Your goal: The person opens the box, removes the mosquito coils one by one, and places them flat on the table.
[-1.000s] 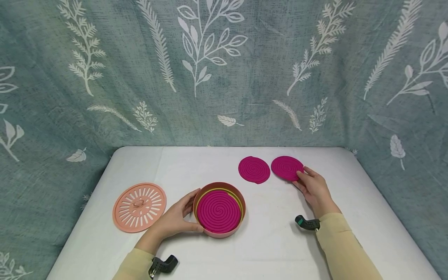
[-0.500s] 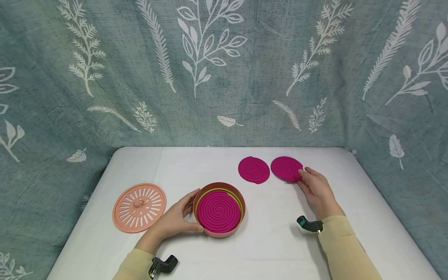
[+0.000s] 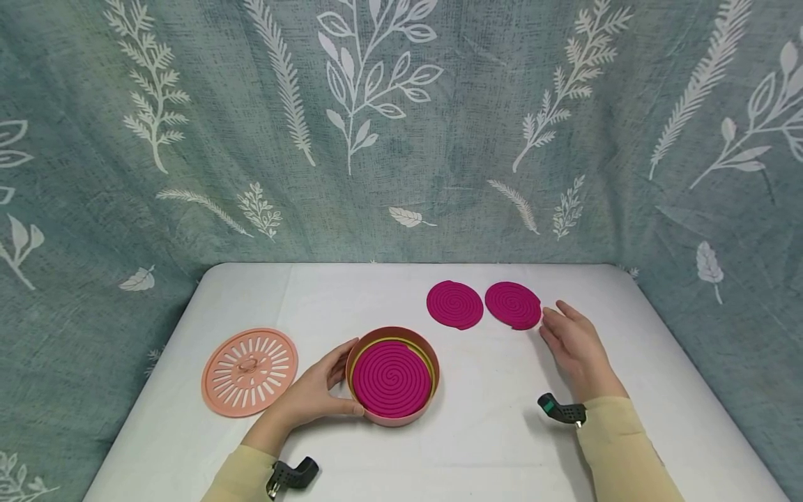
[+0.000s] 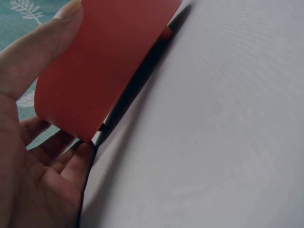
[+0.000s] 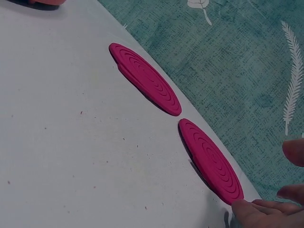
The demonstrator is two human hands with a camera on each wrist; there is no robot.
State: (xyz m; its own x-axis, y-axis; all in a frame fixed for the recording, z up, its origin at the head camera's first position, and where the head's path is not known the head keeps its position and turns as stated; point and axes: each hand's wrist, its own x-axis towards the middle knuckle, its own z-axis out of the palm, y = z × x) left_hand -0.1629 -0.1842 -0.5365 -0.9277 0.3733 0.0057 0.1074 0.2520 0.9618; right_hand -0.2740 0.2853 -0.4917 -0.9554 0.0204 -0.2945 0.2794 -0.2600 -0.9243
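Observation:
Two magenta mosquito coils lie flat side by side at the back of the white table, a left coil (image 3: 454, 305) and a right coil (image 3: 513, 305). My right hand (image 3: 577, 346) is just off the right coil's edge, fingers loosely extended and holding nothing; in the right wrist view a fingertip overlaps the coil's near end (image 5: 213, 164). My left hand (image 3: 320, 390) grips the side of a round coral tin (image 3: 392, 422), thumb at the front and fingers behind. Inside the tin lies another magenta coil (image 3: 392, 378), ringed by a yellow-green edge. The left wrist view shows the tin's red wall (image 4: 95, 66).
A round coral lid (image 3: 249, 372) with radiating slots and a small ring in its middle lies left of the tin, beside my left forearm. Green leaf-patterned cloth (image 3: 401, 139) hangs behind the white table (image 3: 489, 432) and along its sides.
My right hand has let go of the right coil and drawn back slightly to the right and toward me. That coil now lies flat. The left hand and tin have stayed put.

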